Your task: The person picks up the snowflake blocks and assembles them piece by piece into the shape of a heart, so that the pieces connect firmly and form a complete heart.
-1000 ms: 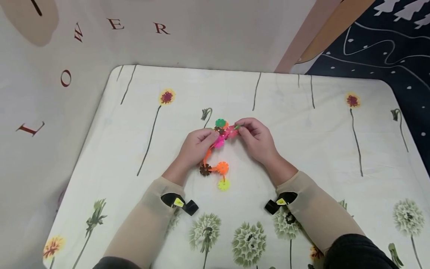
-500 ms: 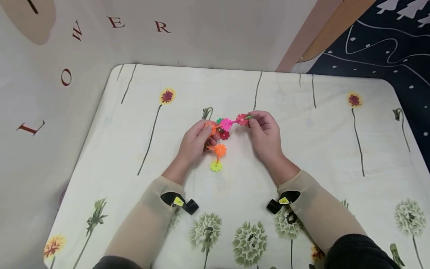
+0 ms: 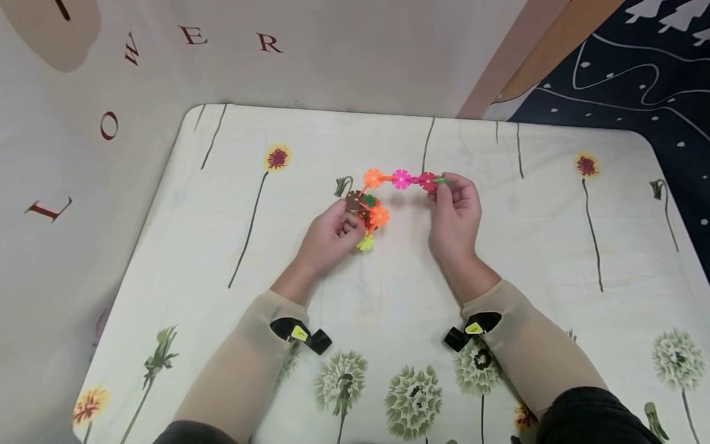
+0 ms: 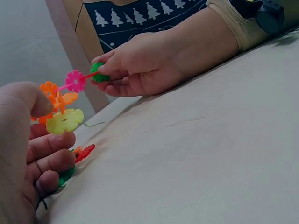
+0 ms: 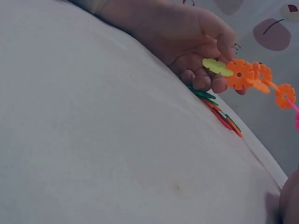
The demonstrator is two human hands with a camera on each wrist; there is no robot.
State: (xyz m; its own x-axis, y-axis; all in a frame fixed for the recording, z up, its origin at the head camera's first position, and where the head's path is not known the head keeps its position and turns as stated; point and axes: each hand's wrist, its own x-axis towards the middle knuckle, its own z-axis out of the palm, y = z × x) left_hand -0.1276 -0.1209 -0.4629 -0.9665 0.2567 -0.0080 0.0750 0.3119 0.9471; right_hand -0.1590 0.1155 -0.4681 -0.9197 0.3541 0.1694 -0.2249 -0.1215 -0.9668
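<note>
A chain of interlocking plastic flower discs spans both hands above the table. My left hand (image 3: 330, 237) pinches its left part near a brown disc (image 3: 355, 200), with a yellow disc (image 4: 65, 121) close to the fingers. From there the chain runs through an orange disc (image 3: 373, 178), a magenta disc (image 3: 401, 179) and a red disc (image 3: 427, 180). At its right end, a green disc (image 4: 98, 72) is pinched between the thumb and fingers of my right hand (image 3: 457, 216). More green, orange and red discs (image 5: 219, 114) show below the left hand; their links are partly hidden.
A white cloth with printed flowers covers the table (image 3: 532, 246). A pale wall with letters (image 3: 269, 43) stands behind it, and a dark panel with tree shapes (image 3: 627, 80) rises at the back right. Each wrist wears a black camera (image 3: 318, 341).
My right hand has moved right and slightly away from me, drawing the chain out straighter. The left hand has shifted its hold from the pink and orange discs to near the brown one.
</note>
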